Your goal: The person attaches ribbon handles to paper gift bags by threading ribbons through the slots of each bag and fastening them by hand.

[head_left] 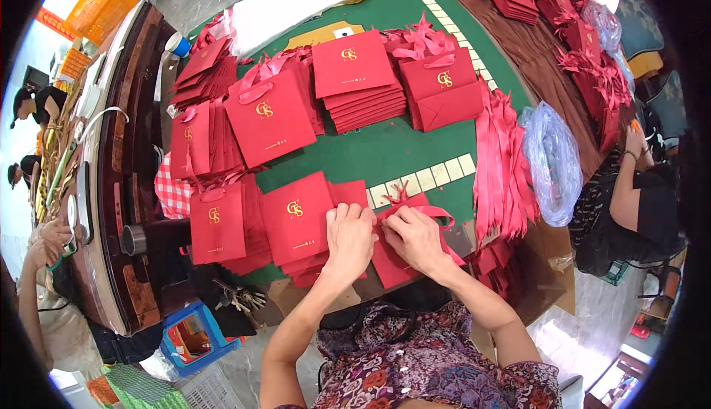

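Observation:
A red paper bag (392,264) lies flat at the table's near edge, in front of me. My left hand (350,235) is closed at the bag's left edge, its fingertips turned inward and partly hidden. My right hand (415,238) is pinched over the bag's upper part, where a red ribbon (442,214) loops out to the right from under the fingers. Short ribbon ends (400,191) stick up just beyond the hands. Left of my left hand, a stack of red bags with gold print (298,216) overlaps another stack (217,224).
More red bag stacks (352,68) stand across the green table (355,153). A bundle of red ribbons (503,164) hangs at the right beside a clear plastic bag (552,164). A paper cup (178,44) stands far left. A co-worker's arm (628,179) is at the right.

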`<state>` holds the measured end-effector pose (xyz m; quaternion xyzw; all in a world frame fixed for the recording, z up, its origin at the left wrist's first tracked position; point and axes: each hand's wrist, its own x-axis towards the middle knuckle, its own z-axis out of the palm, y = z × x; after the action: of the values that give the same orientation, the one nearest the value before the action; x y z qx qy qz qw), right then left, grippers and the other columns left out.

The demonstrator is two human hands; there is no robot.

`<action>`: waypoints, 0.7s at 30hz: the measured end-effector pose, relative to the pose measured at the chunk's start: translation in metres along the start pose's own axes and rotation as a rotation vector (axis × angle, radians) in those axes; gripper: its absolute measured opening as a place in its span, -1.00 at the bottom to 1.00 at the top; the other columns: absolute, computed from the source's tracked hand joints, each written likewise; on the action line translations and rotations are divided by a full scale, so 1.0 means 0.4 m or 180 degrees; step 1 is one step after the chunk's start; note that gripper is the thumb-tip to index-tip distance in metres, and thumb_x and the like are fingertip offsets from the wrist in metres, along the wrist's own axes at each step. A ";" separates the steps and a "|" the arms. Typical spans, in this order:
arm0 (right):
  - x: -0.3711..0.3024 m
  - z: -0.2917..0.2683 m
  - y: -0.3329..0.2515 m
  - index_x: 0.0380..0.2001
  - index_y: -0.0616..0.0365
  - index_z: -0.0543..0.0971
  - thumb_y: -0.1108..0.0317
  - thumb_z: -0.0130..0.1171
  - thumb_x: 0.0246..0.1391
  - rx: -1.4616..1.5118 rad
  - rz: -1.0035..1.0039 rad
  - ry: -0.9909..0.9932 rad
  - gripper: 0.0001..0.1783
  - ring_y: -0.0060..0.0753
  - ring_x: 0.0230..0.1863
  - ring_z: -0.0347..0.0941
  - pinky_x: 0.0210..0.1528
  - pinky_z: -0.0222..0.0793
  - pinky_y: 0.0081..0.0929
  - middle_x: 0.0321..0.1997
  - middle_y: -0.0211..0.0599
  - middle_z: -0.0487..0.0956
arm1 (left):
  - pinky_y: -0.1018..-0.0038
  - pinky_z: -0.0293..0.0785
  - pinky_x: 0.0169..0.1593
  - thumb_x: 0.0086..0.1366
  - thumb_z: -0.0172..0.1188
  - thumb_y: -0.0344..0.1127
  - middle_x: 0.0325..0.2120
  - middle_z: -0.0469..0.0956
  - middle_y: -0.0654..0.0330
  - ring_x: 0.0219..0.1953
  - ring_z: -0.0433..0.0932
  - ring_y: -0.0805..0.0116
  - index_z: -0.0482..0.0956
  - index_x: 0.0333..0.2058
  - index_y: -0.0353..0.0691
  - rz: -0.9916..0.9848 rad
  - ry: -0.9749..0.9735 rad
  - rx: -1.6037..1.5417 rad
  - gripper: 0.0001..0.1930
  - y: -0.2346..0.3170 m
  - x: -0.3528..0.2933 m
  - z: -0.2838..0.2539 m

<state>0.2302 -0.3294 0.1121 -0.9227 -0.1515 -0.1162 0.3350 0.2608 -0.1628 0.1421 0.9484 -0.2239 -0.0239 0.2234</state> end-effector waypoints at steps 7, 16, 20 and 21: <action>0.006 0.000 -0.002 -0.42 0.12 0.50 0.44 0.31 -0.11 -0.0024 0.0004 -0.0071 -0.82 -0.14 -0.40 0.46 -0.35 0.41 -0.25 -0.43 -0.26 0.43 | 0.24 0.27 -0.08 -0.18 0.48 -0.35 -0.37 0.53 0.09 -0.19 0.45 0.13 0.53 -0.33 -0.24 -0.0098 -0.0072 0.0348 -0.61 0.013 0.008 0.003; -0.001 -0.003 -0.009 -0.40 0.12 0.50 0.44 0.30 -0.10 -0.0041 -0.0016 -0.0068 -0.82 -0.15 -0.38 0.47 -0.34 0.41 -0.25 -0.42 -0.26 0.43 | 0.22 0.26 -0.10 -0.23 0.50 -0.38 -0.36 0.52 0.07 -0.19 0.45 0.11 0.51 -0.34 -0.24 -0.0066 -0.0118 0.0201 -0.57 0.003 0.007 0.005; -0.001 -0.009 -0.012 -0.41 0.12 0.50 0.43 0.31 -0.11 -0.0056 -0.0012 -0.0064 -0.81 -0.14 -0.38 0.47 -0.34 0.42 -0.25 -0.42 -0.25 0.43 | 0.22 0.24 -0.11 -0.20 0.49 -0.42 -0.35 0.48 0.18 -0.20 0.43 0.14 0.45 -0.30 -0.15 -0.0067 -0.0163 0.0073 -0.55 0.000 0.006 0.001; -0.002 -0.009 -0.012 -0.41 0.12 0.49 0.43 0.31 -0.12 -0.0044 -0.0006 -0.0116 -0.81 -0.14 -0.38 0.47 -0.34 0.42 -0.24 -0.42 -0.25 0.43 | 0.22 0.24 -0.11 -0.20 0.49 -0.42 -0.35 0.48 0.18 -0.20 0.43 0.14 0.45 -0.30 -0.15 -0.0066 -0.0162 0.0075 -0.55 0.000 0.006 0.001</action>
<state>0.2275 -0.3285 0.1174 -0.9268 -0.1576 -0.1007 0.3258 0.2628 -0.1642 0.1418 0.9523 -0.2200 -0.0476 0.2062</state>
